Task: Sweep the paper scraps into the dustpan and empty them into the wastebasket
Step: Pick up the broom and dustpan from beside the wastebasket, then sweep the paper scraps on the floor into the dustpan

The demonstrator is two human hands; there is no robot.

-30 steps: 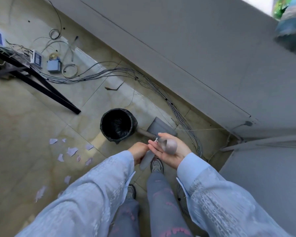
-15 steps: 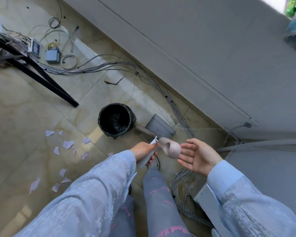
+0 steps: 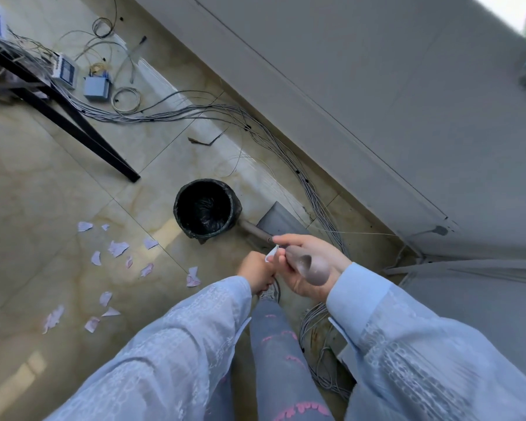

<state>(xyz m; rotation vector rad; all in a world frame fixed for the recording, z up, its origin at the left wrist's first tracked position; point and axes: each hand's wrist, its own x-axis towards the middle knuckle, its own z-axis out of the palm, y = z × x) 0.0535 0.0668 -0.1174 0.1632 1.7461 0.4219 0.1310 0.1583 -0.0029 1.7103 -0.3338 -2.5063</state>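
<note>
Several torn paper scraps (image 3: 117, 248) lie scattered on the tiled floor at the left. The wastebasket (image 3: 234, 208), lined with a black bag, stands upright ahead of my feet. A grey dustpan (image 3: 281, 221) rests on the floor just right of it, and its long handle (image 3: 254, 230) rises toward my hands. My right hand (image 3: 308, 262) is closed on the handle's rounded grey end. My left hand (image 3: 257, 272) is a fist right beside it, gripping a handle that the fingers hide. A small white tag (image 3: 270, 254) shows between the hands.
A bundle of grey cables (image 3: 310, 189) runs along the wall base and past my right foot. A black table leg (image 3: 82, 132) slants across the floor at the upper left, with small electronic boxes (image 3: 96, 88) near it. A grey wall (image 3: 377, 101) closes the right side.
My right hand, held open off to the right half a second ago, has come in and closed on the rounded handle end. The left hand has stayed shut.
</note>
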